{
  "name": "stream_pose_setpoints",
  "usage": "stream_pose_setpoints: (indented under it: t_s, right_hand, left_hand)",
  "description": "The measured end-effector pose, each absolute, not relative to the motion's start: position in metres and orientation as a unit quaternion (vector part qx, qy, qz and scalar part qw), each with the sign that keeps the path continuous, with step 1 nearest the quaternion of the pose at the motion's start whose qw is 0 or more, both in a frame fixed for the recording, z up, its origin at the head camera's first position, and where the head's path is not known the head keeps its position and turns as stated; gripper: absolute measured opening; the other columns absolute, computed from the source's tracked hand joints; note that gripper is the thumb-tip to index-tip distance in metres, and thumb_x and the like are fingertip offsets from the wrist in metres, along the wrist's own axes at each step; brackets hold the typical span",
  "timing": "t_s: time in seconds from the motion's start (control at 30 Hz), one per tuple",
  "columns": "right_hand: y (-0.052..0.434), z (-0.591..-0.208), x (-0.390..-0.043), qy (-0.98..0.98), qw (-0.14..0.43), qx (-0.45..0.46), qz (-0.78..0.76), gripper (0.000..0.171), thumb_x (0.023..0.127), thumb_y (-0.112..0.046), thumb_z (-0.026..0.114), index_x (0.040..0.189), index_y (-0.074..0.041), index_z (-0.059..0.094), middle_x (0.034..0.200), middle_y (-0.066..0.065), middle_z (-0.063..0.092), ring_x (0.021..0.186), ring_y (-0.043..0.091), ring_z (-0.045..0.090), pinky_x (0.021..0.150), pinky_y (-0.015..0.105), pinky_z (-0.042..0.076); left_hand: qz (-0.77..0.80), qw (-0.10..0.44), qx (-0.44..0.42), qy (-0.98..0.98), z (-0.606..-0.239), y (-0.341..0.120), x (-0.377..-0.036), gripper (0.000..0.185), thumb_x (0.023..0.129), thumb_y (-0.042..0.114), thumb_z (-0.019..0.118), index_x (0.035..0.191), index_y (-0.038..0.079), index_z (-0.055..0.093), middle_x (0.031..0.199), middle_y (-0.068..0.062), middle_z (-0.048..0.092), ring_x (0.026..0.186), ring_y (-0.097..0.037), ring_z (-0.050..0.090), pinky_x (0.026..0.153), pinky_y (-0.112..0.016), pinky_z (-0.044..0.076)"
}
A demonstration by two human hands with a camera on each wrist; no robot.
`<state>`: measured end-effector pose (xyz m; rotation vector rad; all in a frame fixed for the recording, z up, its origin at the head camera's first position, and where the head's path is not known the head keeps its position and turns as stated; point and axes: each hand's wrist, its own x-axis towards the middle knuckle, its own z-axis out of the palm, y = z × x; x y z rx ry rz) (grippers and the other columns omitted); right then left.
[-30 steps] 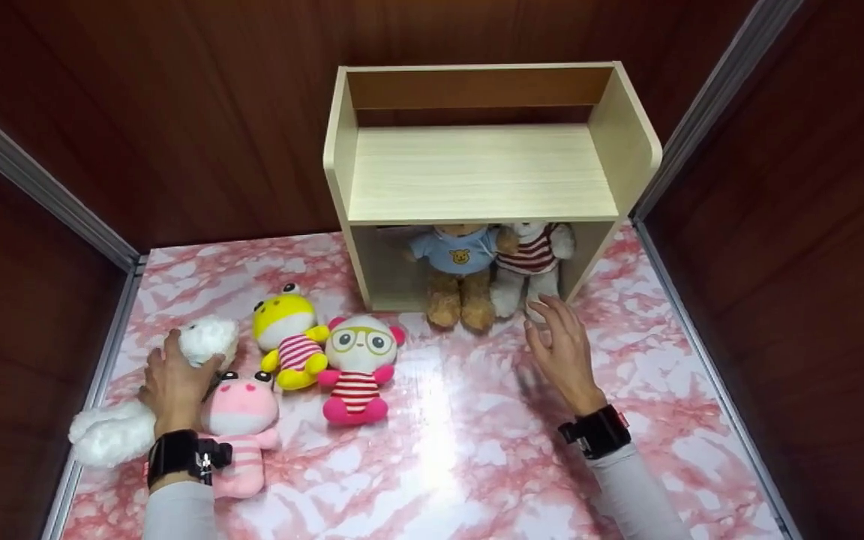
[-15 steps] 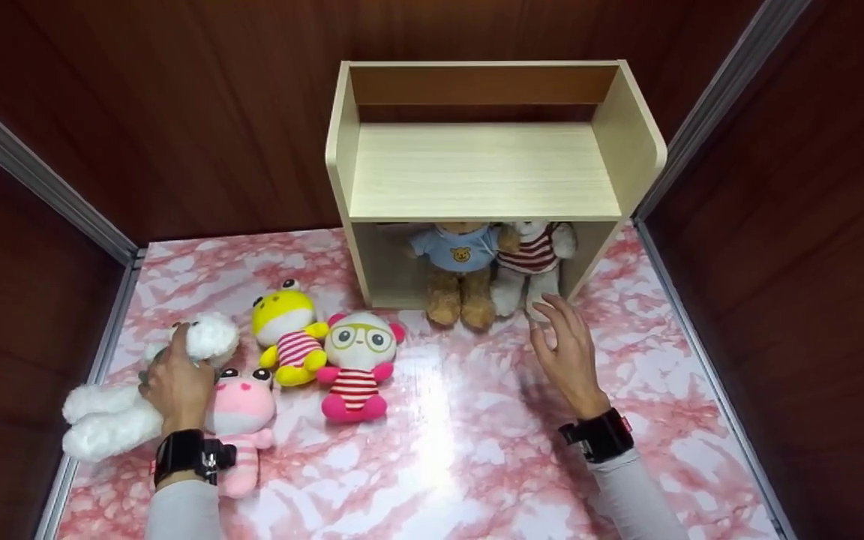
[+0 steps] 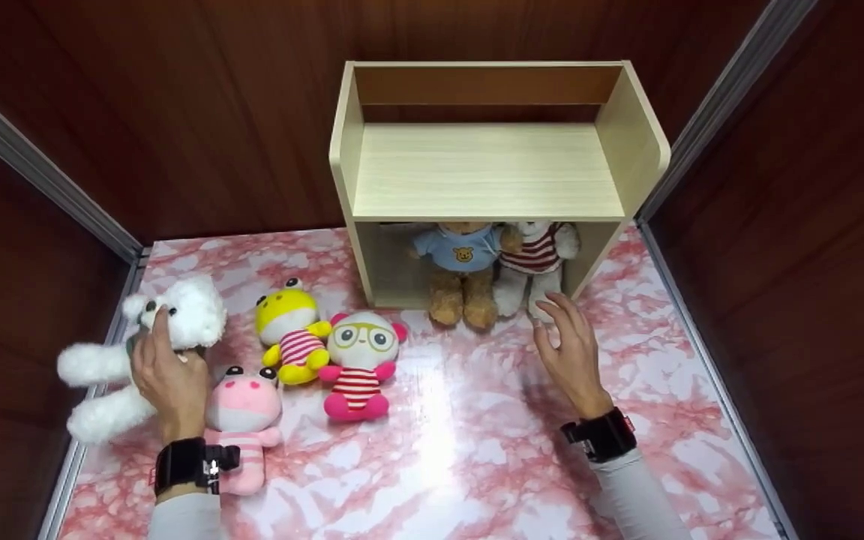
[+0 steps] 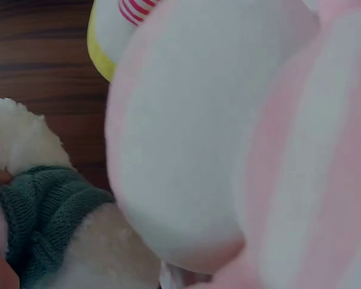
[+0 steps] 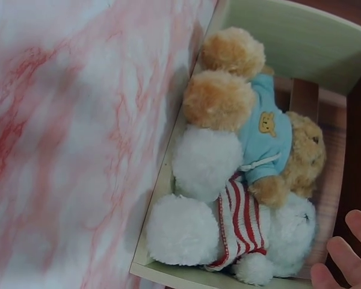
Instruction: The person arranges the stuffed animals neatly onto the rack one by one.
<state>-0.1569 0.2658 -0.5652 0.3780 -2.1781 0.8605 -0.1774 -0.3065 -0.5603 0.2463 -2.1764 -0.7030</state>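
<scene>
Head view: left hand point(image 3: 169, 375) at 8 o'clock on the pink marble tabletop point(image 3: 477, 450), fingers curled round the body of a white fluffy teddy point(image 3: 143, 349), index finger up along its head. Teddy sits at the table's left edge, head toward 12, legs toward 8. Left wrist view shows its green knit sweater point(image 4: 39, 214) with a fingertip pressed on it.

Pink plush pig point(image 3: 241, 420) in a striped shirt lies just beside the left hand at 4 o'clock from it, touching the wrist strap. Yellow frog plush point(image 3: 289, 330) with red-striped belly and pink panda plush with glasses point(image 3: 361, 360) sit side by side, touching, right of the teddy.

Right hand point(image 3: 571, 352) at 3 o'clock on the table, fingers straight and slightly spread, holding nothing; fingertips just at the foot of the white bear in red-striped shirt point(image 3: 533, 262). Cannot tell if touching.

Light wood shelf unit point(image 3: 481, 172) stands at 12 o'clock. In its lower compartment: brown bear in blue shirt point(image 3: 462, 266) on the left, white striped bear on the right, pressed together, both seated, feet at the front edge. Right wrist view: same two bears, fingertips point(image 5: 349, 256) apart at the frame corner.
</scene>
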Motion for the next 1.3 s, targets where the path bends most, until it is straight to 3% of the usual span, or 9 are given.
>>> stream_pose_setpoints:
  t_s: [0.2,0.5,0.63,0.77,0.87,0.97,1.1,1.23,1.3]
  right_hand:
    - [0.263,-0.562,-0.157,-0.843,0.384,0.152,0.344,0.03,0.088,-0.009,0.061,0.117,-0.006,0.067,0.128,0.016,0.059,0.124,0.035,0.049,0.1,0.053,0.038]
    - [0.251,-0.555,-0.155,-0.823,0.38,0.148,0.395,0.03,0.092,-0.009,0.061,0.12,0.001,0.064,0.129,0.016,0.058,0.126,0.039,0.045,0.11,0.046,0.03]
    - [0.243,-0.551,-0.156,-0.814,0.383,0.151,0.409,0.032,0.091,-0.009,0.059,0.121,0.004,0.062,0.127,0.015,0.059,0.124,0.037,0.048,0.109,0.046,0.03]
    - [0.235,-0.546,-0.157,-0.808,0.385,0.16,0.416,0.033,0.09,-0.004,0.06,0.122,0.002,0.063,0.126,0.015,0.06,0.123,0.035,0.049,0.108,0.045,0.032]
    - [0.226,-0.543,-0.157,-0.798,0.385,0.171,0.431,0.035,0.088,0.002,0.062,0.122,0.001,0.062,0.126,0.017,0.059,0.124,0.035,0.049,0.108,0.044,0.032]
    - [0.215,-0.536,-0.154,-0.786,0.38,0.184,0.452,0.037,0.084,0.01,0.063,0.12,0.006,0.061,0.124,0.023,0.058,0.121,0.039,0.049,0.106,0.041,0.035]
    - [0.193,-0.512,-0.143,-0.772,0.375,0.208,0.469,0.036,0.08,0.018,0.061,0.116,0.015,0.059,0.119,0.03,0.058,0.113,0.047,0.052,0.102,0.044,0.038]
    - [0.177,-0.497,-0.137,-0.764,0.361,0.224,0.485,0.035,0.08,0.019,0.058,0.115,0.019,0.056,0.117,0.033,0.058,0.11,0.048,0.053,0.103,0.044,0.038]
    - [0.171,-0.495,-0.135,-0.766,0.346,0.224,0.493,0.036,0.081,0.018,0.059,0.117,0.018,0.056,0.118,0.032,0.058,0.111,0.046,0.054,0.104,0.041,0.038]
  left_hand:
    - [-0.292,0.475,0.049,-0.828,-0.544,-0.289,-0.181,0.081,0.063,-0.021,0.053,0.135,0.016,0.056,0.131,-0.018,0.058,0.126,-0.038,0.046,0.11,-0.047,0.027]
    - [-0.299,0.541,-0.015,-0.786,-0.532,-0.253,-0.18,0.077,0.061,-0.021,0.055,0.13,0.014,0.056,0.125,-0.023,0.06,0.122,-0.045,0.047,0.108,-0.055,0.029]
    - [-0.303,0.569,-0.059,-0.762,-0.528,-0.228,-0.181,0.066,0.07,-0.006,0.065,0.131,0.019,0.055,0.127,-0.023,0.059,0.12,-0.047,0.048,0.104,-0.058,0.033]
    - [-0.31,0.595,-0.108,-0.734,-0.523,-0.2,-0.183,0.063,0.075,-0.005,0.056,0.132,0.022,0.056,0.129,-0.022,0.058,0.118,-0.049,0.049,0.101,-0.061,0.036]
    - [-0.307,0.595,-0.142,-0.729,-0.523,-0.181,-0.182,0.075,0.067,-0.01,0.043,0.133,0.023,0.055,0.13,-0.022,0.057,0.118,-0.05,0.049,0.099,-0.064,0.036]
    - [-0.294,0.59,-0.175,-0.731,-0.527,-0.165,-0.182,0.08,0.063,-0.009,0.04,0.134,0.025,0.055,0.128,-0.023,0.058,0.117,-0.049,0.05,0.097,-0.066,0.035]
    - [-0.268,0.583,-0.214,-0.737,-0.532,-0.143,-0.178,0.069,0.075,-0.002,0.046,0.137,0.029,0.052,0.125,-0.024,0.06,0.115,-0.049,0.052,0.095,-0.068,0.036]
    - [-0.256,0.57,-0.253,-0.738,-0.536,-0.123,-0.172,0.066,0.08,0.0,0.047,0.138,0.029,0.051,0.126,-0.024,0.058,0.115,-0.049,0.053,0.094,-0.069,0.035]
    - [-0.255,0.567,-0.273,-0.735,-0.539,-0.113,-0.17,0.071,0.077,-0.005,0.045,0.139,0.029,0.05,0.126,-0.026,0.058,0.115,-0.049,0.053,0.094,-0.07,0.035]
